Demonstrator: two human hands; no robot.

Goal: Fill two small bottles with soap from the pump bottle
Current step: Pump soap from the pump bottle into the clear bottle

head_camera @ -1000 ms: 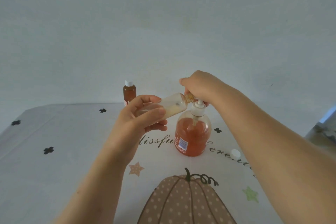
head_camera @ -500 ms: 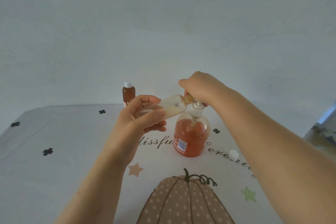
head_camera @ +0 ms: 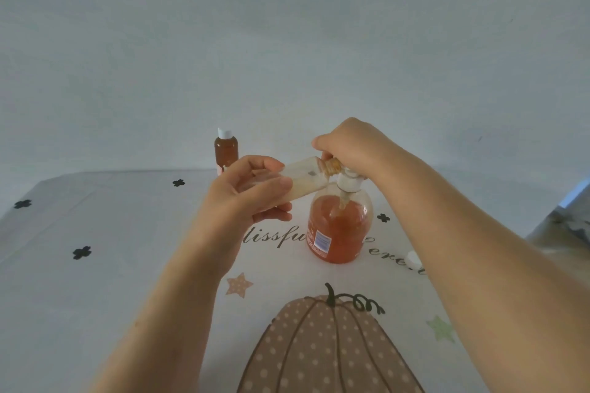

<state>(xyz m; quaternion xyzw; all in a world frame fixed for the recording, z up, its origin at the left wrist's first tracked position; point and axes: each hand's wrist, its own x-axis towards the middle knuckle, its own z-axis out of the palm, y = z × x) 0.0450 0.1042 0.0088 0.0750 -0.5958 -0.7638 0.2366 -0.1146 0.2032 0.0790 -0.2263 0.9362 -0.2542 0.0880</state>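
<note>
A round pump bottle (head_camera: pixel 340 228) of orange soap stands mid-table. My right hand (head_camera: pixel 349 145) covers its pump head from above, fingers closed over it; the nozzle is hidden. My left hand (head_camera: pixel 245 198) holds a small clear bottle (head_camera: pixel 308 180) tilted almost flat, its open threaded mouth pressed against the pump under my right fingers. A little pale soap lies along its lower side. A second small bottle (head_camera: pixel 226 150), filled with amber soap and capped white, stands upright at the table's far edge.
A loose white cap (head_camera: pixel 413 258) lies on the tablecloth (head_camera: pixel 95 281) right of the pump bottle, partly behind my right forearm. The cloth shows a pumpkin print (head_camera: pixel 332 348) near me. A plain wall rises behind the table.
Both hands and the bottles hold nearly the same pose. The pump head sits slightly lower under my right hand, and a bit more soap shows in the small bottle.
</note>
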